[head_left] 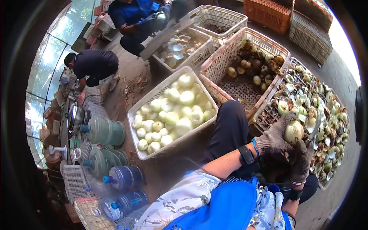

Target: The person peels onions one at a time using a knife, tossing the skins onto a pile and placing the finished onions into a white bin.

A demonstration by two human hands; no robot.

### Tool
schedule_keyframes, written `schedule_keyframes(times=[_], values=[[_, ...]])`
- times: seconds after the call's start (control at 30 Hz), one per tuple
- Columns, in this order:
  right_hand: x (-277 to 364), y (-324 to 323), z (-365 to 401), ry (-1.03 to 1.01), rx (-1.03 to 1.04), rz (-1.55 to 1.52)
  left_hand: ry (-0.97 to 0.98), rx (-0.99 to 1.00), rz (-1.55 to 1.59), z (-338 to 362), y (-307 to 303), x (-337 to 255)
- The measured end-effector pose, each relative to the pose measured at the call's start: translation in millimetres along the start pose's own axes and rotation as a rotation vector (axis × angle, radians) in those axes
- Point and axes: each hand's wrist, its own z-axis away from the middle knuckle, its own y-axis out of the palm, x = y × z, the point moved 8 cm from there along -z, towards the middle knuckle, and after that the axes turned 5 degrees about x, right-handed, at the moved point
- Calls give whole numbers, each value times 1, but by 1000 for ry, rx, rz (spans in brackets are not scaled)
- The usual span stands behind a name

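Note:
My left hand (274,135), in a dirty grey-brown knit glove, is closed around a pale, partly peeled onion (294,132). Just below it, my right hand (302,158), gloved too, grips a knife whose thin curved blade (316,125) rises beside the onion; its handle is hidden in the glove. Both hands are over the near edge of a crate heaped with onion skins and trimmings (326,126). To the left, a white crate (136,145) holds many peeled onions (184,111). Beyond my knee, a pinkish crate (214,82) contains unpeeled, brownish onions (257,65).
Further crates (237,23) stand behind, one holding onion peelings (178,48). A seated person (134,19) in gloves holds an onion there; another person (96,63) bends at the left. Large water bottles (105,131) line the lower left. Orange crates (268,15) sit at the back.

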Motion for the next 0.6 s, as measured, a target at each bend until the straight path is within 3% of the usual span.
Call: schedule_keyframes(times=[0.03, 0.07, 0.17, 0.23, 0.27, 0.3, 0.33, 0.37, 0.4, 0.43, 0.5, 0.6], values=[[0, 0, 0, -54, 4, 53, -14, -9, -1, 2, -4, -4], [2, 0, 2, -65, 22, 53, -30, 23, 292, 4, -3, -5], [2, 12, 9, 13, 97, 150, -97, -10, 308, 11, -12, 12], [31, 27, 18, -386, 49, 537, -82, -26, 243, 13, -18, 18], [67, 59, 40, -918, 130, 1102, -43, -10, 305, 12, -16, 34], [69, 61, 41, -934, 128, 1098, -4, 6, 364, 12, -22, 22], [49, 44, 20, -468, 183, 685, -159, 34, 457, 19, -22, 25], [18, 38, 11, -7, 227, 267, -149, 33, 452, 22, -27, 18], [24, 45, 16, 100, 224, 178, -176, 40, 685, 25, -27, 17], [23, 49, 12, 93, 226, 180, -204, 48, 920, 28, -27, 18], [17, 42, -4, -20, 200, 338, -219, 46, 951, 24, -34, 33], [-4, 29, -23, -14, 226, 212, -155, 42, 1289, 21, -46, 47]])
